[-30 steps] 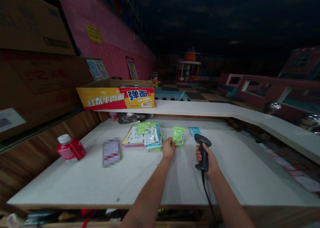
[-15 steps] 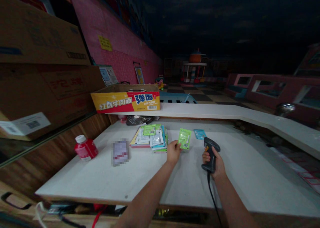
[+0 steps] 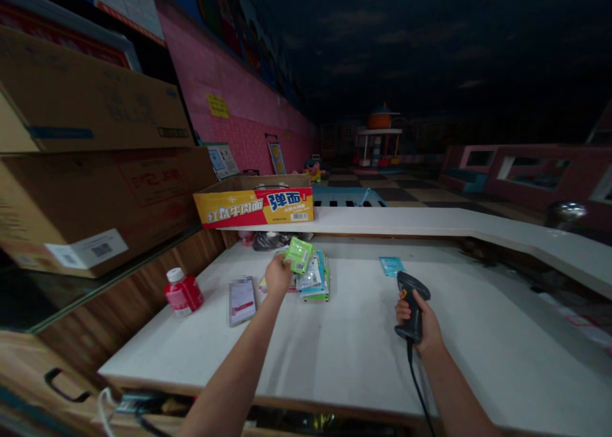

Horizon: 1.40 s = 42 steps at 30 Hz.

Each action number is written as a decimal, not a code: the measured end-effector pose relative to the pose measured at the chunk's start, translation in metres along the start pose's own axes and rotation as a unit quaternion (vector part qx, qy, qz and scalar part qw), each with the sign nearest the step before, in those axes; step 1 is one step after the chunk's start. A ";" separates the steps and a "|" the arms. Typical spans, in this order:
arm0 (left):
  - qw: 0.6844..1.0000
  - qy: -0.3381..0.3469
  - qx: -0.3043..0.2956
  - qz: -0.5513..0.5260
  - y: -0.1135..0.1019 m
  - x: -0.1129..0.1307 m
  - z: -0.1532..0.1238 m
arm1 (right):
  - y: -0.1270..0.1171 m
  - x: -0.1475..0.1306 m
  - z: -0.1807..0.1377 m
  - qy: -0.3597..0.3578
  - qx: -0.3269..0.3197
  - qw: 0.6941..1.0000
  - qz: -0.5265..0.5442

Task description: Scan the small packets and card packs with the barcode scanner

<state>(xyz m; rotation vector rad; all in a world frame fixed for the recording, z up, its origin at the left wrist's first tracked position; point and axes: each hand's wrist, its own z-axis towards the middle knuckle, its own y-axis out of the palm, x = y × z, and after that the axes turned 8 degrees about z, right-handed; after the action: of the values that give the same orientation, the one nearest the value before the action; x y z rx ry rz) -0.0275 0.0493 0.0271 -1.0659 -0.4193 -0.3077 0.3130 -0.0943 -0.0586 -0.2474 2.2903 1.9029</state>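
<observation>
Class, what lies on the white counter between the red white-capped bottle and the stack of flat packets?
In the head view, one flat rectangular card lies there, between the red white-capped plastic bottle and the stack of flat packets.

White table: red bottle near left edge, card beside it, stack of packets further back, lone blue packet to right, dark bag at rear.
</observation>
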 end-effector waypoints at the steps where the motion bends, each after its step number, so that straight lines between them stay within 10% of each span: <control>1: 1.000 0.005 0.003 0.025 0.000 -0.002 0.001 | 0.000 0.000 0.001 0.003 0.001 1.000 0.001; 14: 0.989 0.050 0.084 0.115 -0.002 -0.002 -0.022 | -0.002 0.000 0.005 0.001 0.001 1.000 -0.001; 22: 0.964 0.236 0.120 -0.034 0.010 0.046 -0.040 | 0.002 -0.001 0.003 -0.028 -0.022 0.998 -0.042; 35: 0.916 0.356 -0.164 -0.087 0.155 0.177 -0.066 | 0.001 -0.004 0.010 -0.050 -0.040 0.998 0.012; 42: 0.900 0.367 -0.195 -0.131 0.191 0.193 -0.063 | 0.001 -0.004 0.012 -0.049 -0.030 0.998 0.035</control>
<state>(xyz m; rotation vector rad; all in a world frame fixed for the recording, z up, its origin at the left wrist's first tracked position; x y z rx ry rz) 0.2381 0.0721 -0.0558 -1.1898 0.1980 -1.0269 0.3163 -0.0817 -0.0586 -0.0798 2.2083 1.9728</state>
